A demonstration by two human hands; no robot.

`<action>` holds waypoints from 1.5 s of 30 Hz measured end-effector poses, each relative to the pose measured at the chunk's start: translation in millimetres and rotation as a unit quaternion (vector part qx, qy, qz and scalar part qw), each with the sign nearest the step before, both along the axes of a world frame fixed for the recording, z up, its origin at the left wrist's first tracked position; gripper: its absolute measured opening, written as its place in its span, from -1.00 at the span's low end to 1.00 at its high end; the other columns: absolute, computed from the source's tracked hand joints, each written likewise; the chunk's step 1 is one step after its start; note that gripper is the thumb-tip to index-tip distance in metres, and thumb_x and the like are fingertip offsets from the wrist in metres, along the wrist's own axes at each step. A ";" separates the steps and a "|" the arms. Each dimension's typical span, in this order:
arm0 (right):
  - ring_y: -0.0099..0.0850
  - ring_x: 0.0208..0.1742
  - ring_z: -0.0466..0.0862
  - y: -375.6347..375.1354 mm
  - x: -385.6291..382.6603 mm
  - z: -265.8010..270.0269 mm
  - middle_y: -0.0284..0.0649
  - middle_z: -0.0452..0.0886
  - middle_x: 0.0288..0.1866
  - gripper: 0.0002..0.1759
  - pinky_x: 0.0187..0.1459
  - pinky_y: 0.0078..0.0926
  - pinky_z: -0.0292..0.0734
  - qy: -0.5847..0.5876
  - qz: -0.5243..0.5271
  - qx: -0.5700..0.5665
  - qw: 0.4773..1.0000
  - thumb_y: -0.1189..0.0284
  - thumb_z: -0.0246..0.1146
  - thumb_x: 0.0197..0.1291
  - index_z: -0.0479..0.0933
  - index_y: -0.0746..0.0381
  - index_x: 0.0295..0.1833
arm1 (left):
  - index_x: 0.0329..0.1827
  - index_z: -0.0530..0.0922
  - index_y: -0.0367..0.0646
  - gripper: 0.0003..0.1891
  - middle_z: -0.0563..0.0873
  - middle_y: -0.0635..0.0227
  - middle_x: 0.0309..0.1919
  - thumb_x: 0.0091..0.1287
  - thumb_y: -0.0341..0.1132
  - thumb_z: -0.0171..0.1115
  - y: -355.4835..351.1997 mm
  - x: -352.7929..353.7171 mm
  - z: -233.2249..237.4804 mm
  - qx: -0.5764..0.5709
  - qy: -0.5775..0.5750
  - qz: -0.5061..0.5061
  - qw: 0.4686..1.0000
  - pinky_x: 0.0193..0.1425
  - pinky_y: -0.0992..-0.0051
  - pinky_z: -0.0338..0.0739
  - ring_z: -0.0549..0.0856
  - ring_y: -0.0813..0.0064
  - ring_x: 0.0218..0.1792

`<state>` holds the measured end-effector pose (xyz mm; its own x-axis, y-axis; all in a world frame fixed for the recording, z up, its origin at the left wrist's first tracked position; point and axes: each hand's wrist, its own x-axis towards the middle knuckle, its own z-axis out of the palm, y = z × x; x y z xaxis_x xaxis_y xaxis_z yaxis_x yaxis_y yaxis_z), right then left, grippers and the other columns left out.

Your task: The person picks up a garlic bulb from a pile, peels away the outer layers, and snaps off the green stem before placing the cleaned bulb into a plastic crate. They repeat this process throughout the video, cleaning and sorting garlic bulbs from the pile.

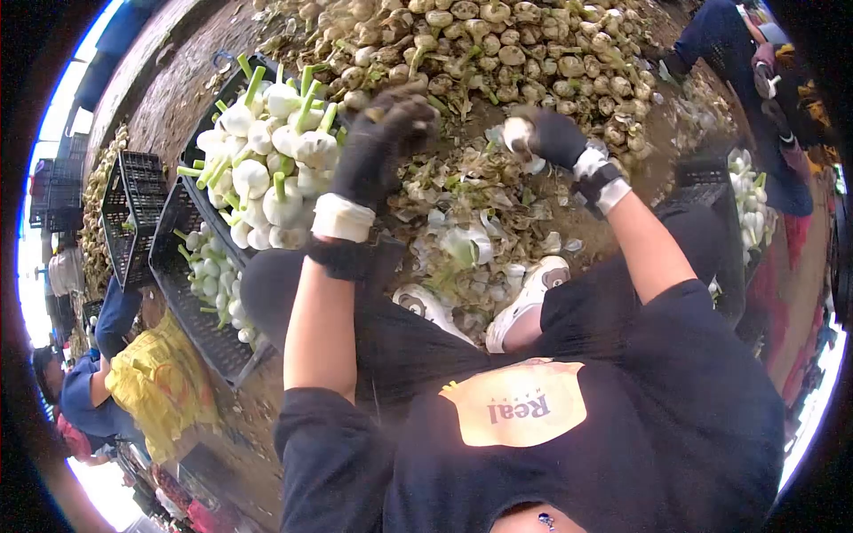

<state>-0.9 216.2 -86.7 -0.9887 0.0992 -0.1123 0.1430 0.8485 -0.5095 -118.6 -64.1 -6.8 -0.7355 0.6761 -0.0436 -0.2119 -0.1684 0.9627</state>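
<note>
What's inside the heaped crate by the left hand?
The crate holds white garlic with green stems, piled above its rim. The lower layers and the crate's bottom can't be seen: the garlic on top covers them.

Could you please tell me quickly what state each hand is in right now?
Left hand: blurred; whether it is open or holding anything cannot be told.
Right hand: closed on a white garlic bulb.

The floor [251, 431], seemingly earth, carries garlic [533, 62], peelings [471, 200] and crates [213, 342].
</note>
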 end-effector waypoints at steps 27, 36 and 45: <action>-0.49 -0.06 0.64 -57.5 -2.5 74.0 -0.24 0.68 -0.07 -0.65 0.00 -0.47 0.55 0.169 -0.059 -0.391 0.903 0.32 0.21 0.37 0.56 0.36 0.09 | 0.45 0.17 -0.21 -0.07 0.54 0.20 0.17 0.03 -0.46 0.55 50.8 31.6 4.2 0.050 0.084 0.024 0.995 0.20 0.38 0.55 0.59 0.41 0.12; -0.48 -0.22 0.66 -50.4 -20.9 60.4 -0.19 0.71 -0.23 -0.76 -0.18 -0.48 0.54 0.301 -0.069 -0.118 0.944 0.46 0.30 0.27 0.58 0.34 0.00 | 0.24 0.41 -0.13 -0.40 0.64 0.13 0.00 0.38 0.19 0.07 47.0 29.0 6.2 0.010 0.128 -0.029 0.991 -0.03 0.24 0.69 0.70 0.24 -0.06; -0.45 -0.42 0.70 -54.9 -20.0 65.4 -0.06 0.71 -0.40 -0.75 -0.39 -0.40 0.54 0.316 -0.097 -0.023 0.943 0.37 0.40 0.18 0.64 0.34 -0.17 | 0.19 0.36 -0.16 -0.46 0.62 0.29 -0.02 0.21 -0.39 0.46 49.6 27.0 -6.6 -0.014 0.080 0.027 0.996 -0.09 0.57 0.63 0.67 0.51 -0.13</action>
<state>-20.9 161.4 -21.3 -0.8232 0.2948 0.4853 -0.0509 0.8129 -0.5802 -91.6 -14.5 -13.4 -0.7693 0.6362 0.0589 -0.0461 -0.1472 0.9880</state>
